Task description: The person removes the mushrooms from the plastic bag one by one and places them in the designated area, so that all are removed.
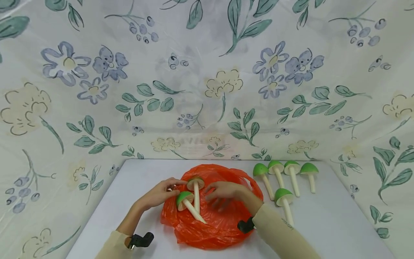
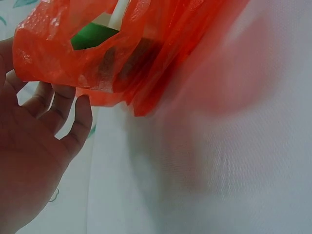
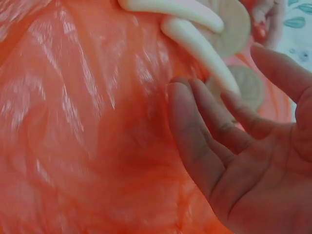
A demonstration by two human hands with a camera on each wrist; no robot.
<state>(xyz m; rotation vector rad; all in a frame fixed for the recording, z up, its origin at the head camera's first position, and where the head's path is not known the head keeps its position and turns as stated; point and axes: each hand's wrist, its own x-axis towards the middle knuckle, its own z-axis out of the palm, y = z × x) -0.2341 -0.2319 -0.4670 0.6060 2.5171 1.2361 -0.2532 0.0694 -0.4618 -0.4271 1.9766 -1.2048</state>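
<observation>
A red plastic bag [image 1: 223,230] lies spread on the table, its mouth facing up. Two toy mushrooms with green caps and white stems rest in it on the left: one mushroom [image 1: 191,208] in front, another mushroom [image 1: 196,194] behind. At the bag's left edge my left hand [image 1: 163,192] pinches the plastic; the left wrist view has this hand [image 2: 44,141] with fingers along the red rim. My right hand [image 1: 226,190] hovers over the bag's middle, fingers relaxed and holding nothing. In the right wrist view the hand [image 3: 253,151] is palm-up beside the white stems [image 3: 200,48].
To the bag's right, several more green-capped mushrooms lie on the white table [image 1: 330,223]: a row including one mushroom [image 1: 292,176] at the back, and a nearer mushroom [image 1: 285,205]. A floral cloth [image 1: 200,79] hangs behind and at both sides.
</observation>
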